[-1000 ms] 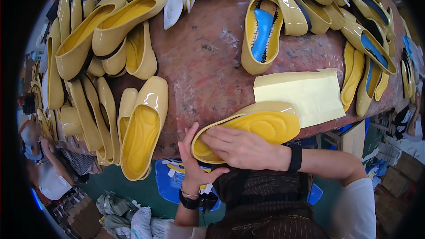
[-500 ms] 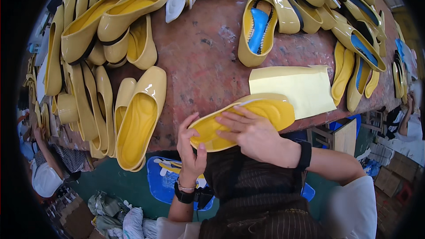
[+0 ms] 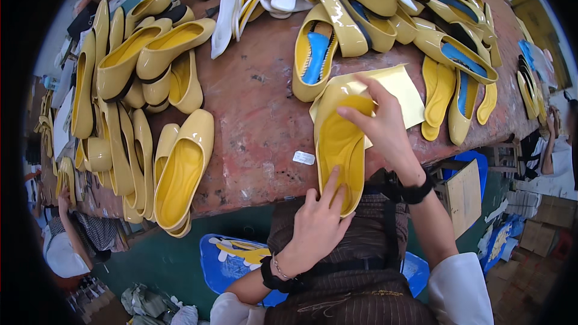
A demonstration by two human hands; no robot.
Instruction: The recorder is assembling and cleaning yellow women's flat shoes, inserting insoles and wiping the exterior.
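A glossy tan flat shoe point(image 3: 325, 108) with a yellow insole point(image 3: 339, 144) lies at the table's front edge, toe pointing away from me. At its heel, my left hand point(image 3: 316, 225) grips the shoe, with a finger on the insole and the thumb by the outer wall. Over the shoe's right side is my right hand point(image 3: 385, 123), thumb and index finger spread apart above the opening; its other fingers are partly hidden. A pale yellow paper sheet point(image 3: 404, 93) lies beneath the right hand and the toe. Beside the shoe is a small white label point(image 3: 304, 157).
Tan shoes point(image 3: 183, 171) are piled along the left. More shoes, some with blue inner soles point(image 3: 316, 54), fill the far right side. White and yellow insoles point(image 3: 223, 24) are heaped at the back. A blue stool point(image 3: 220, 265) stands below the table edge; other people work at both sides.
The shoe has turned from lying crosswise to pointing away from me. My right hand has lifted off the insole, and my left hand has moved onto the heel. The white label now shows.
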